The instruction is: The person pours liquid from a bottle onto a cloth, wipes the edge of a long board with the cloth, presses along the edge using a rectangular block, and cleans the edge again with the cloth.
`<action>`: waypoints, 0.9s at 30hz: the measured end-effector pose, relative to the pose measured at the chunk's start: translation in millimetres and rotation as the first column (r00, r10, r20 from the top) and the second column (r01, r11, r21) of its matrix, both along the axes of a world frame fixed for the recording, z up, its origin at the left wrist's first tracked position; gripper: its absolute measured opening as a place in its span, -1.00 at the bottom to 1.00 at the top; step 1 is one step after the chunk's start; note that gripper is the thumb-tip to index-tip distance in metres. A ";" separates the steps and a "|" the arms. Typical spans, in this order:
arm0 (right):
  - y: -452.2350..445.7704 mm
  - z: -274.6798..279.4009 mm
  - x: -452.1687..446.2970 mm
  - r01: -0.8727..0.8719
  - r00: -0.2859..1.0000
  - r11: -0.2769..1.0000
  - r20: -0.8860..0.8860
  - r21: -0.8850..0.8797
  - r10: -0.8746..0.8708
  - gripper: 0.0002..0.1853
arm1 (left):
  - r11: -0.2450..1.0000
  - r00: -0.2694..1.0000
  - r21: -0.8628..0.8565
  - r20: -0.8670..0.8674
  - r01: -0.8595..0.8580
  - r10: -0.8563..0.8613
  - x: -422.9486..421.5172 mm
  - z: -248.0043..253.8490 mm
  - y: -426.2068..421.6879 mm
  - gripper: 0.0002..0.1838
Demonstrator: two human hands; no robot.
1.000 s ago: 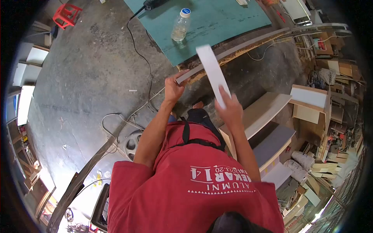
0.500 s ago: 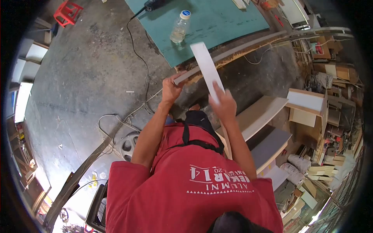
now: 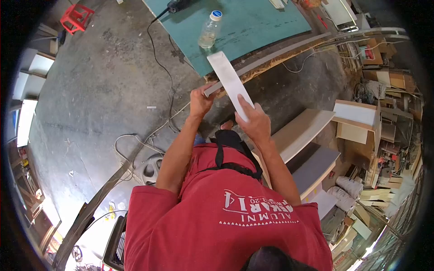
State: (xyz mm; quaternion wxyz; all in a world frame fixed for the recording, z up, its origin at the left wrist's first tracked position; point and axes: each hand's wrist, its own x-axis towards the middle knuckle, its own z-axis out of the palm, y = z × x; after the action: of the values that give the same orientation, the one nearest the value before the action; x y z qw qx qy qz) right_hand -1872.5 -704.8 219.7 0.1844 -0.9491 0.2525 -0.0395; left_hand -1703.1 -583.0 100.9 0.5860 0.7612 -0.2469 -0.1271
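Note:
My left hand [image 3: 201,101] is closed round the near end of a long, narrow grey strip [image 3: 266,58], which lies along the edge of the green-topped table [image 3: 253,27]. In my right hand [image 3: 254,121] is the lower end of a flat white board [image 3: 228,81]. The board crosses over the strip at a slant, its far end near the table corner beside a clear bottle [image 3: 209,34] with a blue cap. Whether the board touches the strip cannot be made out.
A black power tool [image 3: 177,5] lies on the table, its cord running down to the floor. Board shelving [image 3: 303,131] stands close to my right arm. Loose cables [image 3: 135,135] and a red stool [image 3: 77,18] are on the left.
My right hand has moved left with the white board, whose far end has swung left across the strip toward the table corner. My left hand has stayed at the strip's end.

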 end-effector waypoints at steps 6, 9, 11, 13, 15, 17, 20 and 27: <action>16.4 20.0 -74.6 -0.116 0.990 0.993 -0.073 0.033 0.118 -0.30 | 0.999 0.995 0.051 -0.096 -0.003 0.007 -1.4 -7.4 2.3 -0.68; 17.8 4.7 -17.0 -0.095 0.995 0.995 -0.030 -0.023 0.094 -0.27 | 1.000 0.998 0.010 0.066 -0.018 0.018 -2.6 -16.5 2.3 -0.68; 17.8 -2.3 -4.9 -0.083 0.997 0.996 -0.010 -0.041 0.083 -0.27 | 1.000 0.997 0.003 0.079 -0.024 0.023 1.4 -6.7 2.1 -0.74; 20.5 9.1 -21.8 -0.126 0.988 0.992 -0.086 0.001 0.126 -0.28 | 1.000 0.998 0.014 0.066 -0.018 0.017 1.7 -23.3 1.4 -0.76; 21.9 18.2 -60.8 -0.142 0.985 0.989 -0.096 0.039 0.145 -0.28 | 0.999 0.999 0.023 0.040 -0.026 0.025 2.1 -28.1 0.0 -0.79; 21.4 20.1 -63.6 -0.152 0.980 0.984 -0.115 0.088 0.162 -0.28 | 0.999 1.000 -0.043 0.009 -0.021 0.022 -1.4 -24.8 -0.1 -0.83; 27.6 14.2 -16.8 -0.137 0.982 0.991 -0.133 -0.006 0.135 -0.26 | 1.000 0.991 0.017 0.136 -0.011 0.009 1.9 -32.1 -0.1 -0.80; 21.3 19.8 -61.2 -0.178 0.973 0.983 -0.139 0.045 0.183 -0.26 | 0.998 0.998 -0.008 0.045 0.054 -0.054 1.8 -48.9 1.1 -0.75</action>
State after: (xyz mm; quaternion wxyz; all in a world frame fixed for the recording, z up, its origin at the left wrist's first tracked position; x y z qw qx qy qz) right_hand -1933.7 -683.6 239.5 0.1840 -0.9654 0.1782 0.0494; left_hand -1701.3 -581.9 52.0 0.5804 0.7541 -0.2810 -0.1246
